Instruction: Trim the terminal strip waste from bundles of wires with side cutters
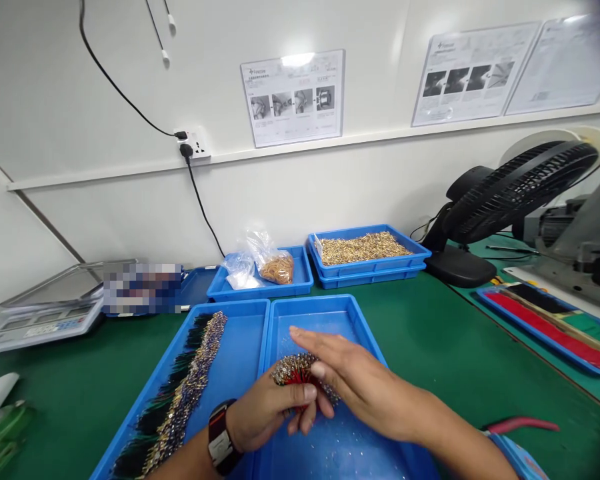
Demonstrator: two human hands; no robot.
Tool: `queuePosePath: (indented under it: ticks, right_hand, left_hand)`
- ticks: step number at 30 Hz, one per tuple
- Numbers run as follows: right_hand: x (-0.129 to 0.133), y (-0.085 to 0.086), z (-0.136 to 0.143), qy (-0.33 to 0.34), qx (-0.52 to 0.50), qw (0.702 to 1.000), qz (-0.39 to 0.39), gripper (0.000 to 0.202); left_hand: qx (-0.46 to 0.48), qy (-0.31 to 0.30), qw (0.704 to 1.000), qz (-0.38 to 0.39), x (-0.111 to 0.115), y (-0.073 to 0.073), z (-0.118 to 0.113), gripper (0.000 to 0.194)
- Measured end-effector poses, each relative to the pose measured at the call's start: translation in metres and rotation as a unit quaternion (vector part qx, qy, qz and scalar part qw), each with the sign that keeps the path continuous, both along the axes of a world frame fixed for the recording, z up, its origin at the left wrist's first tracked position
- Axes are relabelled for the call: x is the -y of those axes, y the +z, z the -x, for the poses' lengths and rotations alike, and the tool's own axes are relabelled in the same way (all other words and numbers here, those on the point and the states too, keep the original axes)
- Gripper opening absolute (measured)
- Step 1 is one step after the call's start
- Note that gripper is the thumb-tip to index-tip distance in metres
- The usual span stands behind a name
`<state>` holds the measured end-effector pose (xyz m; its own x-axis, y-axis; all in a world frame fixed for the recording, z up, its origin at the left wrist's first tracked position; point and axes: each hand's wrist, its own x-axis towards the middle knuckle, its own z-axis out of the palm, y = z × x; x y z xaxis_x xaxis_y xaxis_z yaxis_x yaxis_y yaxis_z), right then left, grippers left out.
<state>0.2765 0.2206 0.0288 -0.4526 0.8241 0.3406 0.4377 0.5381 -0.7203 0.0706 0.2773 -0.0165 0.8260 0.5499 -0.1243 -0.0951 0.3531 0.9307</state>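
Note:
My left hand [270, 407], with a watch on its wrist, is wrapped round a bundle of thin red wires with shiny metal ends [294, 368]. My right hand [365, 380] lies flat over the far right side of that bundle, fingers stretched out and hiding part of the metal ends. Both hands are above a blue tray [325, 307] with small bright specks on its floor. In the blue tray on the left [245, 320] lies a long row of dark green wires with metal ends [190, 380].
Behind stand a tray with plastic bags [275, 270] and stacked trays of gold-coloured small parts [365, 250]. A scale [45, 327] is at left. On the right are a black fan [520, 193], a tray of coloured strips [555, 327] and a red-handled tool [523, 424].

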Motion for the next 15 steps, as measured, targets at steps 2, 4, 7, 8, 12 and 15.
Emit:
queuePosePath:
  ticks: [2, 4, 7, 8, 12, 15]
  right_hand:
    - [0.000, 0.004, -0.003, -0.033, -0.032, 0.999, 0.014, 0.049]
    - [-0.001, 0.004, -0.001, -0.044, -0.045, 0.998, 0.029, 0.043]
    - [-0.003, 0.001, 0.009, -0.066, -0.029, 0.997, 0.033, 0.026]
    - [-0.003, 0.000, 0.012, -0.078, -0.024, 0.996, 0.031, 0.023]
    - [-0.002, 0.002, 0.011, -0.055, -0.047, 0.996, 0.053, 0.026]
    - [-0.001, 0.002, 0.003, -0.053, -0.087, 0.993, 0.055, 0.038]
  left_hand:
    - [-0.004, -0.010, 1.000, 0.008, 0.000, 0.002, 0.000, 0.044]
    - [0.001, -0.014, 1.000, 0.015, 0.000, 0.004, 0.000, 0.044]
    - [0.006, -0.022, 1.000, 0.008, 0.002, 0.003, -0.001, 0.047]
    - [0.002, -0.024, 1.000, -0.003, 0.003, 0.003, -0.002, 0.049]
    - [-0.046, -0.025, 0.997, -0.058, 0.005, 0.001, -0.003, 0.057]
    - [-0.051, -0.012, 0.997, -0.053, 0.002, 0.001, -0.002, 0.055]
